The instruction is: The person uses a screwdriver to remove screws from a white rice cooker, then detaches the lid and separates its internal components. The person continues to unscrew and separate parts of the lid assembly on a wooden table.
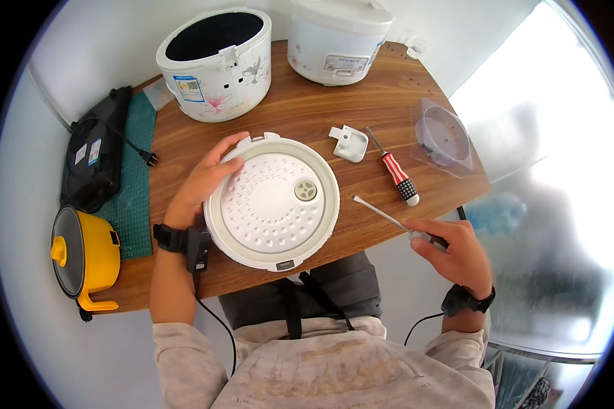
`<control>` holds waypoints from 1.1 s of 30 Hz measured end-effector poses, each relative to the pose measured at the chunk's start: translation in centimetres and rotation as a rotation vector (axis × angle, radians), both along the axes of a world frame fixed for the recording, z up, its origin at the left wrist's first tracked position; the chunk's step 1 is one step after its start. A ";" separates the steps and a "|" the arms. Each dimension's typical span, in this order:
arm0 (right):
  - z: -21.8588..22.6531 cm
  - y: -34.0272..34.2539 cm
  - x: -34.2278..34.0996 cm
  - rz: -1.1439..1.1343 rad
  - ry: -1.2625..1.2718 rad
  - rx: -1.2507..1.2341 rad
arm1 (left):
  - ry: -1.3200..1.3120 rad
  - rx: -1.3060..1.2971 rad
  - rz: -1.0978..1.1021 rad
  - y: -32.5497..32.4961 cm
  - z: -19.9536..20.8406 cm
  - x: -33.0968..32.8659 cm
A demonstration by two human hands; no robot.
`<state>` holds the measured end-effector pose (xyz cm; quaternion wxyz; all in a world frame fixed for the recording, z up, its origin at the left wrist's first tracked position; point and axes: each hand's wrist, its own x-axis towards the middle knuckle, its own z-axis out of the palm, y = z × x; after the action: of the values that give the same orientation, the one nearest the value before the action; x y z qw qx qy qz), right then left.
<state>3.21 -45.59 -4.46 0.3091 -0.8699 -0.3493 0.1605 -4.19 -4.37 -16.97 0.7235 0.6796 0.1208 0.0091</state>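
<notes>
A round white rice cooker lid (266,211) lies at the table's front edge, its dimpled inner face up, with a small round vent (305,190) on its right side. My left hand (215,170) grips the lid's upper left rim, thumb over the edge, fingers around the outside. Off to the right, past the table edge, my right hand (457,252) is closed round the handle of a screwdriver (382,214). Its shaft points up and left, the tip close to the lid but apart from it. A small white plastic part (350,144) lies beyond the lid, beside a second screwdriver (398,176) with a red-striped handle.
At the back stand an open white rice cooker body (218,95) and a closed white rice cooker (338,48). A clear plastic tray (443,140) sits at right. On the left are a green cutting mat (136,191), a black appliance with cord (95,153) and a yellow pot (99,252).
</notes>
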 end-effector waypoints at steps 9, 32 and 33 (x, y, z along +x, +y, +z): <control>-2.5 -0.3 0.0 0.039 0.041 0.101 | 0.005 0.062 0.015 -0.1 -0.1 0.1; -1.7 0.2 -0.3 0.120 -0.086 0.026 | -0.007 0.044 0.013 -0.6 0.3 0.1; -1.2 0.3 -0.2 0.146 -0.115 0.013 | -0.006 0.029 0.010 -0.7 0.4 0.1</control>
<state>3.06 -45.31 -5.71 0.2816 -0.8480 -0.4297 0.1302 -4.05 -5.07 -16.52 0.7137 0.6895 0.1218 0.0166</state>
